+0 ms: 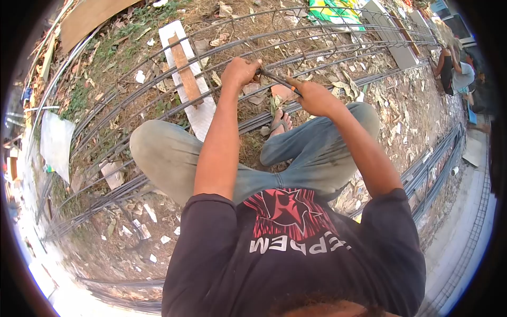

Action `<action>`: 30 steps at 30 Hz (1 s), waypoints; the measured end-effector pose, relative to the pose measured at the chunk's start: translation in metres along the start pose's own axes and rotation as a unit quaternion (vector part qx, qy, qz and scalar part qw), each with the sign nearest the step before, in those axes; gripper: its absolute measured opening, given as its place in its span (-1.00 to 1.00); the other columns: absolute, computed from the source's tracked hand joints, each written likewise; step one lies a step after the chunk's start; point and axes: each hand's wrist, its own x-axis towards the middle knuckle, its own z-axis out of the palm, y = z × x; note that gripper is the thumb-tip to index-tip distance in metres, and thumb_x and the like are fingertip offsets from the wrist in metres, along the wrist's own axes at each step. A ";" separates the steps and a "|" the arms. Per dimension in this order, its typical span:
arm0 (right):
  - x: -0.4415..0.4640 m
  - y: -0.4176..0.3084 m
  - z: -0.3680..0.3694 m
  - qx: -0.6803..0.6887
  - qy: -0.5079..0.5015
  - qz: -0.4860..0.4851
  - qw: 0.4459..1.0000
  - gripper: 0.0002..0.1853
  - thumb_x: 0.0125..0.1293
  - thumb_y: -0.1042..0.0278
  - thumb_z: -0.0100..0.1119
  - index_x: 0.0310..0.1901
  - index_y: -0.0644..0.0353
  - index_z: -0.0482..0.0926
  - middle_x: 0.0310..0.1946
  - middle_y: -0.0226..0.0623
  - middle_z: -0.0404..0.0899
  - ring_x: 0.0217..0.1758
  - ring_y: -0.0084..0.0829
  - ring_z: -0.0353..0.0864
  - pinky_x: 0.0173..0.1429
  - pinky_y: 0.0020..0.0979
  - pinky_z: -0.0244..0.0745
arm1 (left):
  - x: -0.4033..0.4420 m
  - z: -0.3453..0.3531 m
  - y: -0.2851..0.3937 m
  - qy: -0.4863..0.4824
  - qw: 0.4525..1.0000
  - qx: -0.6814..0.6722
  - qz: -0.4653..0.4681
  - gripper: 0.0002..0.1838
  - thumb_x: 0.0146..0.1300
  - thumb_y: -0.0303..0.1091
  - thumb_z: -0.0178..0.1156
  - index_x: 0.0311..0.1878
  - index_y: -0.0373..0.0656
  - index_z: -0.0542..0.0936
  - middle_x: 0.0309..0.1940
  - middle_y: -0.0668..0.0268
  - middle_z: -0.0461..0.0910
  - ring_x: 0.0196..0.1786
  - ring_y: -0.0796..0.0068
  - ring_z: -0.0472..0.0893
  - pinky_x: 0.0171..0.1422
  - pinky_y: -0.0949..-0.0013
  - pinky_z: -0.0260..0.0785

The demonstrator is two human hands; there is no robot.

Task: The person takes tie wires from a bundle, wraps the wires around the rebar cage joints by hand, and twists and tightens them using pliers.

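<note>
My left hand (241, 72) is closed at a long steel bar of the rebar cage (211, 51), near the far end of a dark metal tool (277, 81). What its fingers grip is too small to make out. Wrapped round the tool's near end is my right hand (312, 97). The tool slants between both hands, and its tip is hidden at my left hand. Thin bent rods cross the long bars around it. Under the cage, left of my left arm, lies a white board (199, 117) with a brown wood strip (185, 71) on it.
A grey block (393, 39) lies under the bars at the upper right. Loose bars (430, 169) are bundled at right. Another person (459, 74) crouches at the far right. A pale sheet (56, 142) is at left, and a green and yellow sack (335, 11) at the top.
</note>
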 end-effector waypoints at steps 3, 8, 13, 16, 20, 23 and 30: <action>0.003 -0.003 0.005 -0.023 0.025 0.002 0.999 -0.38 0.34 0.45 0.20 0.44 0.25 0.39 -0.09 0.18 0.70 0.04 0.18 0.67 0.17 0.07 0.53 | -0.001 -0.002 0.002 -0.001 1.000 0.016 -0.013 -0.40 0.30 0.29 0.18 -0.45 -0.05 0.85 -0.51 0.33 0.77 -0.33 0.28 0.75 -0.09 0.15 0.58; -0.002 -0.022 -0.004 0.328 -0.135 0.141 0.924 -0.67 0.38 0.37 0.38 0.04 0.38 0.53 -0.29 -0.08 0.73 -0.24 -0.27 0.80 -0.20 -0.22 0.71 | 0.002 0.000 0.001 -0.001 1.000 0.011 -0.009 -0.39 0.29 0.28 0.18 -0.51 -0.06 0.85 -0.57 0.33 0.74 -0.37 0.29 0.73 -0.13 0.18 0.58; -0.006 -0.021 0.023 0.396 -0.116 0.165 0.896 -0.54 0.26 0.30 0.48 0.05 0.39 0.50 -0.41 -0.14 0.69 -0.38 -0.30 0.76 -0.32 -0.28 0.68 | 0.001 -0.002 0.002 -0.002 1.000 0.004 -0.015 -0.39 0.28 0.28 0.19 -0.51 -0.06 0.85 -0.56 0.32 0.74 -0.37 0.29 0.73 -0.12 0.16 0.57; -0.013 -0.026 0.027 -0.044 0.109 0.129 0.985 -0.45 0.17 0.26 0.43 0.12 0.39 0.48 -0.38 0.02 0.69 -0.28 -0.04 0.76 -0.20 -0.09 0.67 | -0.005 -0.003 0.006 -0.008 1.000 0.018 -0.023 -0.41 0.28 0.28 0.19 -0.51 -0.05 0.85 -0.53 0.31 0.76 -0.35 0.26 0.74 -0.09 0.15 0.57; -0.026 -0.038 0.042 -0.146 0.287 -0.006 0.947 -0.57 0.29 0.25 0.31 0.06 0.39 0.50 -0.36 0.03 0.70 -0.27 0.03 0.73 -0.17 -0.01 0.64 | -0.006 -0.005 0.007 -0.004 1.000 0.022 -0.019 -0.41 0.28 0.28 0.19 -0.49 -0.04 0.85 -0.47 0.30 0.79 -0.27 0.24 0.76 -0.03 0.14 0.57; -0.021 -0.041 0.054 -0.003 0.223 0.077 0.972 -0.64 0.45 0.20 0.20 0.00 0.39 0.54 -0.40 -0.09 0.68 -0.39 -0.14 0.71 -0.27 -0.12 0.64 | -0.006 -0.005 0.009 -0.019 0.999 0.018 -0.028 -0.40 0.28 0.28 0.17 -0.49 -0.06 0.85 -0.43 0.31 0.80 -0.22 0.24 0.77 0.01 0.13 0.57; -0.009 -0.023 0.062 0.457 -0.023 0.160 0.874 -0.64 0.56 0.16 0.14 -0.17 0.40 0.57 -0.42 -0.19 0.69 -0.46 -0.41 0.72 -0.39 -0.32 0.63 | -0.006 -0.007 0.010 -0.024 0.999 0.007 -0.019 -0.41 0.35 0.23 0.19 -0.40 -0.14 0.83 -0.45 0.29 0.80 -0.34 0.36 0.74 -0.12 0.24 0.58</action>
